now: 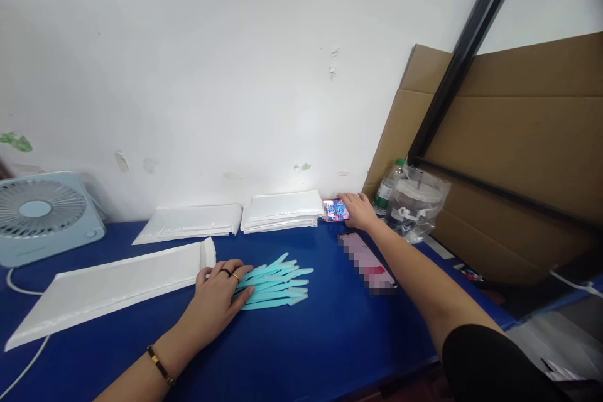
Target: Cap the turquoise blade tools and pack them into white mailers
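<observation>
My left hand [221, 292] lies over a fanned bunch of turquoise eyebrow razors [277, 282] on the blue table, thumb and fingers closed round their left ends. Their slim pale tips spread out to the right. Farther back, my right hand [357, 208] reaches to the wall side and grips the right end of a small stack of colourful printed cards [335, 210]; part of the stack is under my fingers. Just in front of that hand lies a pink phone [365, 260], partly blurred.
White padded mailers [282, 204] are stacked against the wall, with another pile [191, 221] to their left. One long mailer [117, 282] lies in front. A light-blue fan [47, 213] stands far left. A bottle [387, 188] and a bagged cup [414, 201] stand right, by cardboard [527, 138].
</observation>
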`<act>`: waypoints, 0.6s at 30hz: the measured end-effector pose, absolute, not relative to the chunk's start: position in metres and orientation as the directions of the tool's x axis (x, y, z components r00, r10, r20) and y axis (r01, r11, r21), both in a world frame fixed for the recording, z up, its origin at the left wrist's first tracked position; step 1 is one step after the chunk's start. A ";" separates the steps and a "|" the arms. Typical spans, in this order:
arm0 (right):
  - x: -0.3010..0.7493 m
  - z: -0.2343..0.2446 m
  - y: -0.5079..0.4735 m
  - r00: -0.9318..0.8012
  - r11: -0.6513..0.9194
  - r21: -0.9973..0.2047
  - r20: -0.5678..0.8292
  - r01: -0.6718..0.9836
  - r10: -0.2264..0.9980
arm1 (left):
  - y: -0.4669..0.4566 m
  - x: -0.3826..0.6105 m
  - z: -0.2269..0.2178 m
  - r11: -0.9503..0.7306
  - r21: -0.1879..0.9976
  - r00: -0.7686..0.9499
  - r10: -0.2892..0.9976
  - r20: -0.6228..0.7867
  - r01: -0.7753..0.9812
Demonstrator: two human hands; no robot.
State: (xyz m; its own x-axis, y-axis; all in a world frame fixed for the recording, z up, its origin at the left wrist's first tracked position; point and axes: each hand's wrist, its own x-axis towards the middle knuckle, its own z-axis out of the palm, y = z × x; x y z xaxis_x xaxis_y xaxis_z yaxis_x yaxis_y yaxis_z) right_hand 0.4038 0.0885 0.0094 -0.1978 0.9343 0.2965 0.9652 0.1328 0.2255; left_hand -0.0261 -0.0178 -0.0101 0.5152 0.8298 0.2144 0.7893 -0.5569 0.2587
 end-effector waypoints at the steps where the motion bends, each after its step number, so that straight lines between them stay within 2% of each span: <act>1: 0.404 0.009 0.089 -0.200 0.135 0.224 0.299 0.965 0.933 | -0.018 -0.026 -0.010 -0.555 0.258 0.515 0.831 0.210 0.791; 7: 0.407 0.009 0.094 -0.199 0.142 0.219 0.271 0.965 0.942 | -0.019 -0.025 -0.007 -0.546 0.243 0.506 0.837 0.209 0.802; 18: 0.413 0.020 0.117 -0.204 0.196 0.174 0.031 0.965 0.978 | -0.018 -0.027 -0.011 -0.562 0.241 0.517 0.826 0.227 0.791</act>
State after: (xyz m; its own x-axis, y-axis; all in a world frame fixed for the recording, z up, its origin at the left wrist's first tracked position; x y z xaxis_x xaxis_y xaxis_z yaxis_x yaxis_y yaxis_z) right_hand 0.4131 0.1169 0.0202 -0.2043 0.9784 0.0308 0.9650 0.1960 0.1741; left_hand -0.0268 -0.0182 -0.0106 0.5169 0.8255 0.2266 0.7915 -0.5617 0.2409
